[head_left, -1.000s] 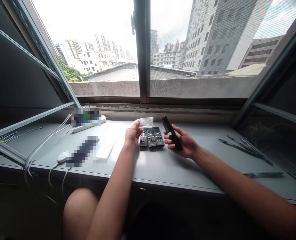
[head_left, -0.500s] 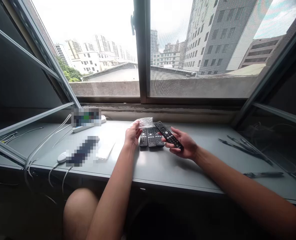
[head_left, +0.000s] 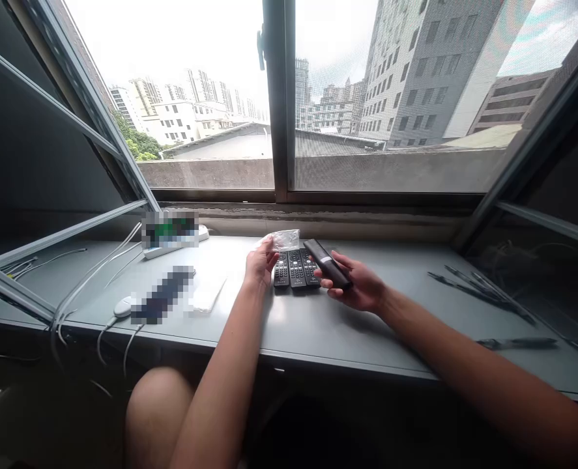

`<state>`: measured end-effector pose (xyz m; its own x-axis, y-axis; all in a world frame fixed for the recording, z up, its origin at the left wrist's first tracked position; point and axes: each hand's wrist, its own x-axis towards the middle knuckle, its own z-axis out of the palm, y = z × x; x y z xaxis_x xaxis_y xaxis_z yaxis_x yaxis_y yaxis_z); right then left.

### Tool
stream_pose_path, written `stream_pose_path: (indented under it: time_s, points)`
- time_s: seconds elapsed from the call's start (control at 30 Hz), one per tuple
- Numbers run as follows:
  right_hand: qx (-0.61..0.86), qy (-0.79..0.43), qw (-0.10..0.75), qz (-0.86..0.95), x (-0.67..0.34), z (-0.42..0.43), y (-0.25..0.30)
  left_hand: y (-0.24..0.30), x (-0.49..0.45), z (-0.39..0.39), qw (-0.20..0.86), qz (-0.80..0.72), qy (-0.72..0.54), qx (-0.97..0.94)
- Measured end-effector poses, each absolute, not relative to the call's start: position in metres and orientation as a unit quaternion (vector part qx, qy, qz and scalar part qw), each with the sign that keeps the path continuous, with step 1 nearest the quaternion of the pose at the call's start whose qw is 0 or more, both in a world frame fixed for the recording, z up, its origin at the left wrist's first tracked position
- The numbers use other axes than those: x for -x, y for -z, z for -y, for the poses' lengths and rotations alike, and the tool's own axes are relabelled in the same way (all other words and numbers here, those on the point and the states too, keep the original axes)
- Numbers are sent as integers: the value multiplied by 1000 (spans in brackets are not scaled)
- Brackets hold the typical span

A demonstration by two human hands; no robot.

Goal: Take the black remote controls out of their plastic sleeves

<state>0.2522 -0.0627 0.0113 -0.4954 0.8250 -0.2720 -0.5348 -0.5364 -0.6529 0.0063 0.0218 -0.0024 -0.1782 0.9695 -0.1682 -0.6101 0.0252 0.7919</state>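
Note:
My right hand [head_left: 360, 283] is closed round a black remote control [head_left: 328, 266], held above the desk with its plain back, marked by a small pale label, turned up. Between the fingers of my left hand [head_left: 260, 262] is a clear plastic bag [head_left: 285, 240], pinched at its left end. Three more black remotes lie side by side on the desk, buttons up: a left one [head_left: 281, 271], a middle one [head_left: 297, 270] and a right one [head_left: 311, 273]. The bag is just beyond their far ends, and the held remote partly covers the right one.
On the left of the grey desk [head_left: 318, 339] are white sheets or bags [head_left: 208, 293], a blurred-out device [head_left: 164, 296], a white round charger [head_left: 122, 307] and a power strip [head_left: 176, 244] with cables. Several pens [head_left: 484, 293] lie at the right. Metal frames flank the window.
The remote in my right hand has been turned over: its buttons faced up before, its back does now. My left hand and the bag have stayed in place.

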Motion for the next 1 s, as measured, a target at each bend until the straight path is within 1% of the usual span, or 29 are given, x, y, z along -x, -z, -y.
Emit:
stream_pose_path:
  time_s: [0.2, 0.3, 0.4, 0.5, 0.77, 0.9, 1.0]
  points:
    - [235, -854, 395, 243, -257, 57, -3, 3, -7, -22, 598, -393, -661, -226]
    - [250, -848, 403, 238, -255, 60, -6, 2, -7, -22, 598, -395, -661, -225]
    - [271, -821, 424, 268, -252, 65, -9, 1, -7, -21, 599, -396, -659, -224]
    - [293, -806, 426, 288, -251, 65, -9, 0, -7, -20, 599, -397, -659, -224]
    - [266, -808, 425, 311, -253, 61, -4, 0, -7, -20, 596, -400, -659, -227]
    - [284, -765, 441, 375, -248, 67, -5, 1, -7, -20, 596, -400, -659, -226]
    - [272, -735, 430, 449, -246, 69, -2, 1, -7, -20, 597, -397, -659, -228]
